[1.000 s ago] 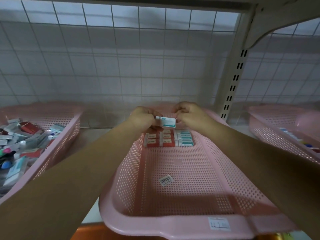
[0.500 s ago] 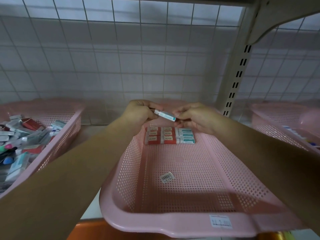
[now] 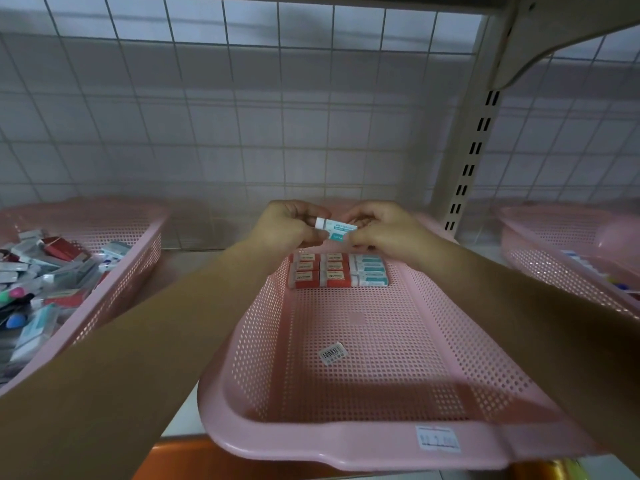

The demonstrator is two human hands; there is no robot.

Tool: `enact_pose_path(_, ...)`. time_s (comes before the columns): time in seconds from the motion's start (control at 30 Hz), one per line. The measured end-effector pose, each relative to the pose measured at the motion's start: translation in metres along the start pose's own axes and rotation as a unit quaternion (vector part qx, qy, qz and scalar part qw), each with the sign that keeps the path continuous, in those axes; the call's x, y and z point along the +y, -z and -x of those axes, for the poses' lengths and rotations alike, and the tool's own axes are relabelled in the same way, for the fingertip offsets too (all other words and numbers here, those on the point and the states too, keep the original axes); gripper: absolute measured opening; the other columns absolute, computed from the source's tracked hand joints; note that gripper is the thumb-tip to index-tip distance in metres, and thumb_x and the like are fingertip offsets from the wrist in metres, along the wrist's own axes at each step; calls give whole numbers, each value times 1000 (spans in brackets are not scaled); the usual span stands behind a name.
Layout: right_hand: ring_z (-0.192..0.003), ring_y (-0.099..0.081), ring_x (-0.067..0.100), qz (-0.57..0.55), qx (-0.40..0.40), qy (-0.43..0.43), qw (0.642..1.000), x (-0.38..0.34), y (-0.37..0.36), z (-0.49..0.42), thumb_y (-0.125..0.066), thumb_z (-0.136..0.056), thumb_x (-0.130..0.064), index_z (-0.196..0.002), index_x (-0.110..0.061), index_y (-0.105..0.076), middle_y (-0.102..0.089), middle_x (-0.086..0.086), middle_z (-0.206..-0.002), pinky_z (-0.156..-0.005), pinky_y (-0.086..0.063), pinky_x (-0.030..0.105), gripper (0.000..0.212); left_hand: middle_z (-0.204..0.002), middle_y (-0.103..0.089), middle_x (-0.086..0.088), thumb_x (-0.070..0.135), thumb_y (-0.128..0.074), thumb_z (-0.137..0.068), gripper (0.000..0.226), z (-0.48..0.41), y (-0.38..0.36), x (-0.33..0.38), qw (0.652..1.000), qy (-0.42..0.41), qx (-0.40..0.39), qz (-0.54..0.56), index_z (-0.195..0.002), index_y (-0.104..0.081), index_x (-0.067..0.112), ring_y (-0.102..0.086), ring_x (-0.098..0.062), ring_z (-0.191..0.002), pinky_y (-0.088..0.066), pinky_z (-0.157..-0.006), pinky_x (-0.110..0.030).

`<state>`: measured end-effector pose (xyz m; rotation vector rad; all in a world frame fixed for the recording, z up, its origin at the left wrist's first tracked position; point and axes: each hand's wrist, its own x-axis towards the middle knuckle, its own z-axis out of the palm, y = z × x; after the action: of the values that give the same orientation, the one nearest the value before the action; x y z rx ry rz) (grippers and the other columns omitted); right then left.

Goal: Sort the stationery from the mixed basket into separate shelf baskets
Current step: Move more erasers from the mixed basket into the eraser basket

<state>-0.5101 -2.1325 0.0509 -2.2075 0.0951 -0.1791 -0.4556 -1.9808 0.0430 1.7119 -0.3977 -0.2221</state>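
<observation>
Pink perforated basket [image 3: 242, 358] sits centre of shelf, front rim nearest the camera. Both hands are up over its far end, sharing one small eraser [image 3: 337, 230] in a white-and-teal sleeve. Left hand [image 3: 284, 230] pinches the white end, fingers curled in around it. Right hand [image 3: 388, 233] pinches the teal end between thumb and fingertips. Eraser is in the air, roughly level with a slight tilt down to the right. It is above the stock already in the basket and not touching it.

Basket contents, far end:
- Red-sleeved erasers [image 3: 318, 270] in two columns on the left.
- Teal-sleeved erasers [image 3: 369, 270] in one column tight against them on the right.
- All lie flat, packed edge to edge near the far wall.

Loose barcode sticker [image 3: 332, 353] lies mid-floor, well apart from the rows. Price label [image 3: 437, 438] is stuck on the front rim, right side; print too blurred to read.

Mixed basket [image 3: 131, 271] on the left is the same pink type, heaped with boxes, pens and markers in no order. Third pink basket [image 3: 554, 251] sits on the right, past the slotted shelf upright [image 3: 464, 161]. It has a few items along its floor, too small to identify. Wire grid panel [image 3: 242, 116] backs the shelf.
</observation>
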Motion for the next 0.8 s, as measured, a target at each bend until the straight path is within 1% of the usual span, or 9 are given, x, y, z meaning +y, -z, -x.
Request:
enact_pose_path(0.1, -81, -59, 7, 222, -14, 64, 973, -1, -1, 3, -71, -80, -19, -101, -23, -57, -57, -12, -91, -63, -49, 19, 26, -91, -68, -12, -10, -65, -77, 27, -1, -1, -1, 999, 4, -29, -30, -102, -64, 0, -67, -20, -81, -57, -67, -19)
enact_pose_path(0.13, -84, -59, 9, 269, -20, 71, 960, -2, -1, 3, -71, -79, -20, -101, -22, -57, -58, -10, -94, -65, -50, 22, 26, -95, -68, -13, -8, -66, -77, 28, 0, -1, -1, 998, 5, -45, -49, -103, -64, 0, -67, -21, -81, -57, -67, -19)
enact_pose_path(0.2, -85, -57, 13, 310, -53, 43, 948, -2, -1, 6, -73, -77, -20, -98, -20, -58, -56, -6, -96, -59, -45, 23, 26, -102, -66, -11, -4, -67, -78, 34, 0, -4, -2, 988, -4, -79, -131, -111, -63, 2, -64, -16, -80, -55, -68, -17)
enact_pose_path(0.23, -84, -54, 14, 329, -79, 16, 941, -1, 0, 8, -74, -75, -19, -97, -19, -59, -55, -6, -93, -55, -40, 22, 27, -105, -65, -9, 0, -68, -79, 38, 0, -6, -3, 972, -21, -94, -213, -116, -62, 3, -62, -14, -81, -53, -72, -18)
enact_pose_path(0.3, -82, -50, 13, 386, -125, -36, 913, 0, 3, 13, -75, -75, -17, -100, -17, -60, -52, -6, -90, -53, -34, 20, 29, -114, -63, -5, 10, -68, -82, 40, -1, -9, -7, 916, -53, -118, -380, -122, -60, 9, -58, -14, -94, -48, -85, -23)
enact_pose_path(0.4, -88, -49, 16, 429, -146, -80, 888, 3, 6, 16, -75, -76, -16, -103, -16, -60, -53, -1, -101, -59, -38, 21, 31, -124, -57, -1, 19, -65, -85, 37, -3, -11, -11, 845, -57, -140, -514, -122, -61, 15, -54, -17, -109, -44, -88, -25)
enact_pose_path(0.53, -87, -54, 17, 420, -164, -98, 887, 9, 2, 14, -75, -76, -12, -100, -14, -60, -59, 3, -111, -59, -43, 20, 28, -118, -61, -6, 16, -60, -88, 28, -4, -12, -16, 803, -38, -170, -570, -114, -66, 12, -57, -21, -104, -46, -86, -28)
enact_pose_path(0.63, -99, -55, 21, 446, -161, -97, 875, 13, 0, 13, -75, -76, -13, -110, -11, -59, -57, 6, -117, -75, -45, 26, 37, -112, -64, -8, 11, -56, -88, 26, -6, -12, -18, 798, -40, -174, -576, -112, -67, 10, -58, -22, -99, -47, -85, -30)
enact_pose_path(0.8, -97, -51, 19, 443, -161, -97, 876, 16, -2, 10, -75, -76, -15, -114, -10, -56, -56, 7, -120, -79, -44, 26, 43, -113, -63, -6, 9, -55, -88, 27, -5, -13, -18, 799, -39, -177, -573, -112, -68, 13, -57, -21, -100, -46, -88, -30)
